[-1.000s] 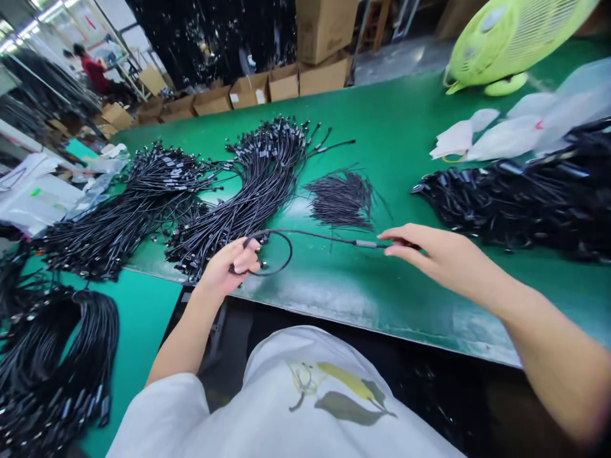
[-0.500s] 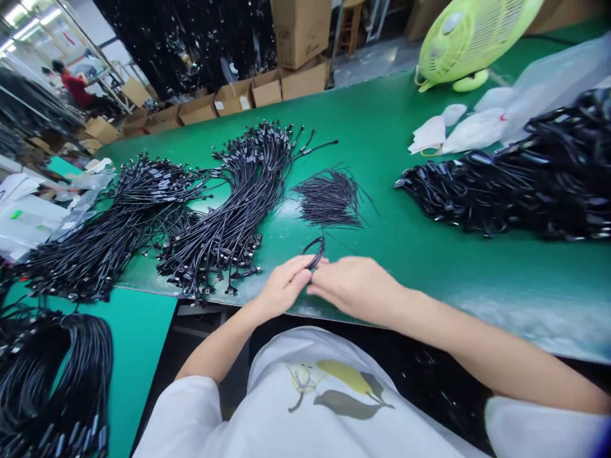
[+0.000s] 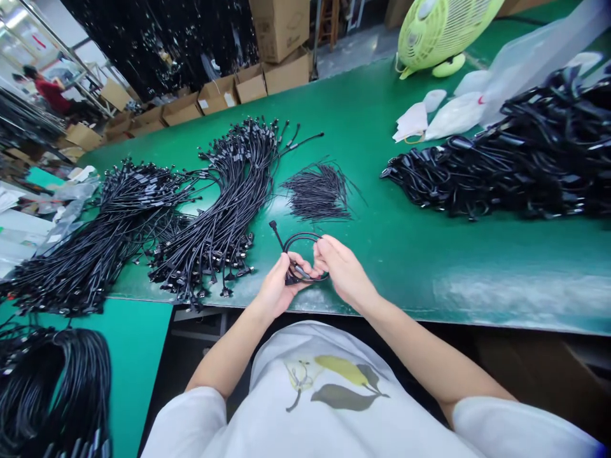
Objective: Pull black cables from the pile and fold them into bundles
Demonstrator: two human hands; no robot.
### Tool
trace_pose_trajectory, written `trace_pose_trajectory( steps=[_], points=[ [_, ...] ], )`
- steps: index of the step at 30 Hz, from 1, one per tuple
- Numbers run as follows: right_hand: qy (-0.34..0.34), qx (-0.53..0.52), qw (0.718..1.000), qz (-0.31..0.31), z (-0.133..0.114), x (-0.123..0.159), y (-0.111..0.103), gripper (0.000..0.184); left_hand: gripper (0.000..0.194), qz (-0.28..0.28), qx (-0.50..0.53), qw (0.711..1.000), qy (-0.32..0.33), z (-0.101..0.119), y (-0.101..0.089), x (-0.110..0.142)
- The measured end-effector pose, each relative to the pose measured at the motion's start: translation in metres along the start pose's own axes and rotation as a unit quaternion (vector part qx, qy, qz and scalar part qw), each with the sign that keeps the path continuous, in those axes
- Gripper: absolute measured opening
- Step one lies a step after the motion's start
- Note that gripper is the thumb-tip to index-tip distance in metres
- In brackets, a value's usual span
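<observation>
A thin black cable (image 3: 301, 235) is bent into a loop between my two hands, above the front edge of the green table. My left hand (image 3: 279, 285) is closed on the loop's left side, where one end with a small connector sticks up. On the right side my right hand (image 3: 337, 264) pinches the same loop. A grey piece on the cable shows inside the loop, near my fingers. Just beyond my hands lies a pile of short black ties (image 3: 319, 192). To the left is a fanned bundle of black cables (image 3: 233, 197) with connectors at both ends.
A second cable bundle (image 3: 119, 216) lies farther left, and looped cables (image 3: 86, 369) rest on the lower table. Coiled black cables (image 3: 477, 172) are heaped at right, near plastic bags (image 3: 456, 114) and a green fan (image 3: 439, 32). Cardboard boxes (image 3: 217, 95) line the far edge.
My hands have moved apart, and the cable loop between them has opened wider. One connector end now stands up at the left. The whole view has shifted slightly.
</observation>
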State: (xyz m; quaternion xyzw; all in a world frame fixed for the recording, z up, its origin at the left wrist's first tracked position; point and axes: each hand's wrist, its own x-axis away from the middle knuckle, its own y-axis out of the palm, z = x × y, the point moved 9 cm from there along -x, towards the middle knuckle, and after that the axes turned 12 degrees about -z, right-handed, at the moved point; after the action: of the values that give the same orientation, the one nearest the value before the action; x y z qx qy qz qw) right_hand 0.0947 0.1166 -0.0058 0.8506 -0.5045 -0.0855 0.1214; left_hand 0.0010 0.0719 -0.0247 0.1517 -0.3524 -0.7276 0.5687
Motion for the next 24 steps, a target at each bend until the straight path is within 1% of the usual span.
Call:
trace_pose_trajectory(
  steps=[2, 4, 6, 7, 9, 11, 12, 14, 15, 17, 19, 21, 23, 24],
  points=[
    [0.007, -0.022, 1.0, -0.001, 0.002, 0.003, 0.003, 0.041, 0.037, -0.012, 0.038, 0.999, 0.002, -0.01, 0.008, 0.0],
    [0.01, -0.014, 1.0, -0.007, 0.001, 0.004, 0.004, 0.043, 0.04, -0.018, 0.061, 0.998, 0.009, -0.015, 0.016, 0.001],
    [0.009, -0.011, 1.0, -0.013, -0.004, 0.004, 0.002, 0.043, 0.042, -0.016, 0.073, 0.997, 0.03, -0.011, 0.021, 0.001],
    [0.015, -0.026, 0.999, -0.028, -0.007, 0.004, 0.003, 0.043, 0.042, -0.012, 0.075, 0.996, 0.046, -0.006, 0.022, 0.001],
    [0.058, -0.092, 0.989, -0.097, -0.011, 0.003, 0.011, 0.042, 0.041, -0.011, 0.067, 0.996, 0.065, 0.003, 0.021, 0.001],
    [0.116, -0.172, 0.962, -0.177, -0.015, 0.005, 0.022, 0.04, 0.04, -0.034, 0.027, 0.998, 0.055, 0.008, 0.022, 0.003],
    [0.141, -0.199, 0.948, -0.205, -0.016, 0.006, 0.026, 0.04, 0.04, -0.051, -0.008, 0.998, 0.043, 0.009, 0.022, 0.005],
    [0.172, -0.22, 0.934, -0.223, -0.016, 0.006, 0.029, 0.044, 0.043, -0.074, -0.086, 0.993, 0.024, 0.007, 0.021, 0.009],
    [0.177, -0.217, 0.935, -0.219, -0.015, 0.004, 0.029, 0.047, 0.044, -0.078, -0.125, 0.989, 0.02, 0.006, 0.02, 0.012],
    [0.163, -0.203, 0.947, -0.189, -0.011, 0.0, 0.03, 0.051, 0.046, -0.078, -0.191, 0.978, 0.015, 0.002, 0.018, 0.016],
    [0.119, -0.188, 0.966, -0.135, -0.011, -0.003, 0.029, 0.051, 0.044, -0.076, -0.255, 0.964, 0.015, -0.001, 0.018, 0.018],
    [0.064, -0.157, 0.982, -0.086, -0.016, -0.002, 0.029, 0.049, 0.039, -0.056, -0.336, 0.94, 0.021, 0.001, 0.018, 0.018],
    [0.005, -0.094, 0.994, -0.058, -0.025, 0.002, 0.03, 0.044, 0.03, -0.031, -0.416, 0.909, 0.028, 0.006, 0.016, 0.017],
    [-0.023, -0.059, 0.997, -0.051, -0.03, 0.005, 0.031, 0.04, 0.026, -0.028, -0.445, 0.895, 0.023, 0.008, 0.016, 0.016]
  ],
)
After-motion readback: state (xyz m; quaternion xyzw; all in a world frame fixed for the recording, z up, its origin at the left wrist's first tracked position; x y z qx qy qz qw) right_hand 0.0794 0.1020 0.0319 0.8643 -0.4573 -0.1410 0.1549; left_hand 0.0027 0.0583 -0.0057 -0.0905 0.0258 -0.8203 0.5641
